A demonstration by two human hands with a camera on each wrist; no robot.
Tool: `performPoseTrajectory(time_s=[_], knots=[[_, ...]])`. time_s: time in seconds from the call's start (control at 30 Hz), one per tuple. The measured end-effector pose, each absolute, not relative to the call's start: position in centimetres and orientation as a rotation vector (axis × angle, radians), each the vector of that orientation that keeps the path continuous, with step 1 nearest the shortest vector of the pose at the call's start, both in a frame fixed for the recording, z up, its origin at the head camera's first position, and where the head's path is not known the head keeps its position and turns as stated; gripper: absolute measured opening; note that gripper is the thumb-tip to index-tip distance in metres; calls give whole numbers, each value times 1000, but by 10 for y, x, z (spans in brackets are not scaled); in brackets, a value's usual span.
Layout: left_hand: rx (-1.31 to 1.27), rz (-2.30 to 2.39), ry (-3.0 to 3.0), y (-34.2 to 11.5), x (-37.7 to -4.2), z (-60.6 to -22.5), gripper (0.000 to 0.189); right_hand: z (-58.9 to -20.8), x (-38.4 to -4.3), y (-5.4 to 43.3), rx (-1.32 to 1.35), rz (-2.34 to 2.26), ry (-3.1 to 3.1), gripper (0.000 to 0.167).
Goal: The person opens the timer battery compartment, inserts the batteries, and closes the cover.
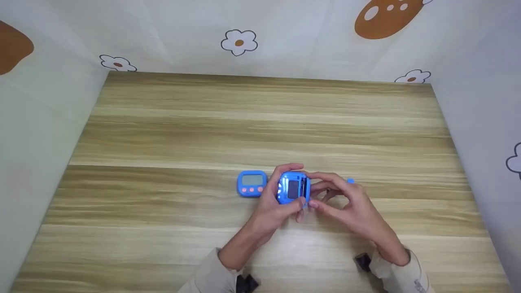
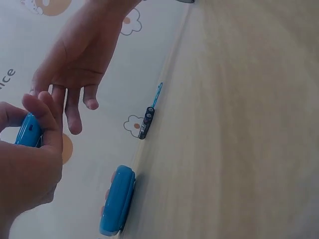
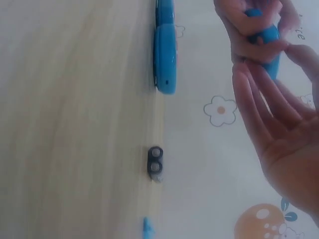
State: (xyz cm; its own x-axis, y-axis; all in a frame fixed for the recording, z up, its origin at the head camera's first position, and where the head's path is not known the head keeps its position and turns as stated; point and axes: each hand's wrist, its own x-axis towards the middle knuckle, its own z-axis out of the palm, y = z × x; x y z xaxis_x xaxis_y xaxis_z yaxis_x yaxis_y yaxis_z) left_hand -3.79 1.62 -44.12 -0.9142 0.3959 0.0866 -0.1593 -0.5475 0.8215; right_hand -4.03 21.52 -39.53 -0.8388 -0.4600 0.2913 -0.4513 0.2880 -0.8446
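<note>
In the head view my left hand point(image 1: 276, 201) grips a small blue digital timer point(image 1: 287, 187) above the table. Its back faces up, with a dark panel and an uncovered slot along the right side. The left thumb presses near the slot's lower end. My right hand point(image 1: 350, 199) holds the timer's right edge between index finger and thumb, its other fingers loose. A similar blue timer point(image 1: 252, 184), with a grey screen and pink buttons, lies to the left. Two dark batteries point(image 3: 155, 160) lie side by side below the right hand.
A thin blue piece point(image 1: 351, 180) lies on the wooden table point(image 1: 203, 130) beyond the right hand. In the right wrist view, a second blue body point(image 3: 164, 11) shows behind the timer on the table. Flower-patterned cloth point(image 1: 285, 40) borders the table's back and sides.
</note>
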Motion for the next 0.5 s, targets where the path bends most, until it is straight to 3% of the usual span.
performPoseTrajectory(time_s=[0.23,0.5], knots=[[398,2444,1129,14,-41,-440,64,-412,-61,282,-798,-1156,2908,49],[413,2450,1071,14,-43,-441,81,-431,-66,317,-601,-613,2942,65]])
